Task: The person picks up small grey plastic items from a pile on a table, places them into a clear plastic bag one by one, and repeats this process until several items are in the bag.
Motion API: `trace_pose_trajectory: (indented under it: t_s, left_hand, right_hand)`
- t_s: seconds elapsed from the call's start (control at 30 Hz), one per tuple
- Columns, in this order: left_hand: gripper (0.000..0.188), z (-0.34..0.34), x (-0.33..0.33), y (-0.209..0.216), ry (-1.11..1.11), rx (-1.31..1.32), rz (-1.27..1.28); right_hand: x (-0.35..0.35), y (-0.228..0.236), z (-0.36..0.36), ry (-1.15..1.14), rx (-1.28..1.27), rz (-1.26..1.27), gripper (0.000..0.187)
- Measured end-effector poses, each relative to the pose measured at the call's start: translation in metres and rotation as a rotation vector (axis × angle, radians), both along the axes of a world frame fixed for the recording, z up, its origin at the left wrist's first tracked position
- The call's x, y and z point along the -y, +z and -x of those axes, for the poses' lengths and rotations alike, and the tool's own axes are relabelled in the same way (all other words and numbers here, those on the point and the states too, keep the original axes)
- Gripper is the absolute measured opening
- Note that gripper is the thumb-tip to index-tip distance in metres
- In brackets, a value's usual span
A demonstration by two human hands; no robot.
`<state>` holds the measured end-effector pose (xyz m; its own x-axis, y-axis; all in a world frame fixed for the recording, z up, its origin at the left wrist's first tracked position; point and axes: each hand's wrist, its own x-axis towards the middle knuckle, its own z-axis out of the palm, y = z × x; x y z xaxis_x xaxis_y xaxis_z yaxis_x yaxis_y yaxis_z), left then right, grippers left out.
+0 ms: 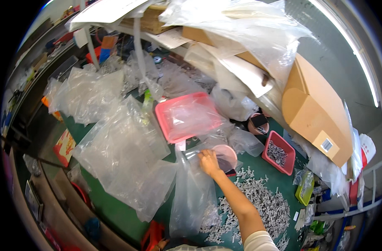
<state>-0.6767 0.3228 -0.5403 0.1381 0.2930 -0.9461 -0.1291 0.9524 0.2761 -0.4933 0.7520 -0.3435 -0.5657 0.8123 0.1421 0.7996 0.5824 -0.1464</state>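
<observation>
In the head view, the one relation that seemed to matter most was between the right hand (209, 162) and the clear plastic bag (189, 205): the bag lay below and to the left of the hand, its long axis running from the fingers down toward the person's body. Its upper end was at the fingers, its lower end close to the near edge of the green table (107, 188). The right hand was the nearer to that upper end — the left hand (161, 243) showed only as a sliver at the lower edge, beside a red object (152, 235).

The right hand was palm down with its fingers bent, seemingly touching the film at the bag's upper edge, just left of a round pink container (228, 154). Whether the fingertips had pinched the film or merely rested on it, I could not tell; nor could I tell what the left hand held, if anything. The heap of small grey parts (262, 207) lay right of the bag — its left fringe beside the bag's lower half.
</observation>
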Motion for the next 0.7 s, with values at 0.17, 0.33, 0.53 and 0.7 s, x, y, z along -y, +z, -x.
trace_pose_trajectory:
  t_s: [0.17,0.33,0.53,0.7]
  left_hand:
    - [0.057,0.009,-0.063,0.0,-0.066,0.001,-0.055]
    - [0.056,0.001,-0.133,0.012,-0.205,0.011,-0.163]
    - [0.055,-0.025,-0.197,0.032,-0.375,0.003,-0.245]
    - [0.055,-0.06,-0.207,0.041,-0.481,0.004,-0.281]
  right_hand:
    - [0.021,0.097,0.005,0.039,-0.374,-0.01,0.02]
    - [0.046,0.235,-0.048,-0.195,-0.676,-0.451,0.012]
    - [0.095,0.271,-0.179,-0.467,-1.025,-0.855,0.02]
    - [0.168,0.331,-0.296,-0.853,-0.647,-1.095,0.034]
